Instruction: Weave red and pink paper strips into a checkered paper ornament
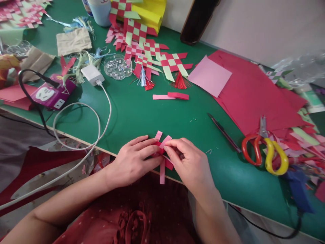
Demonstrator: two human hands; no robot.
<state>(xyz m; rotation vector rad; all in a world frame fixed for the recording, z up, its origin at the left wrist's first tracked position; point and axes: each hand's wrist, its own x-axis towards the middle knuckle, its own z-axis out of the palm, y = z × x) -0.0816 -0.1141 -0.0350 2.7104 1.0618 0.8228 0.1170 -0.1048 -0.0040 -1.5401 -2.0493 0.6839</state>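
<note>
At the table's near edge, my left hand (pixel 134 159) grips a small weave of paper strips, its fingers and thumb pressed together on them. The weave mixes red paper strips (pixel 169 164) with pink paper strips (pixel 162 173), whose ends stick out around my fingers. My right hand (pixel 189 162) is closed in a pinch on the tip of a pink strip at the right side of the weave. My fingers hide the middle of it. Farther up the table lie a loose pink strip (pixel 162 97) and a red strip (pixel 179 96), overlapping.
Red-and-yellow-handled scissors (pixel 264 149) and a pen (pixel 224 133) lie to the right, near red paper sheets (pixel 256 91) and paper scraps (pixel 299 145). Woven paper fish (pixel 175 64) and a bead tray (pixel 118 67) are behind. A white cable (pixel 99 125) loops at left.
</note>
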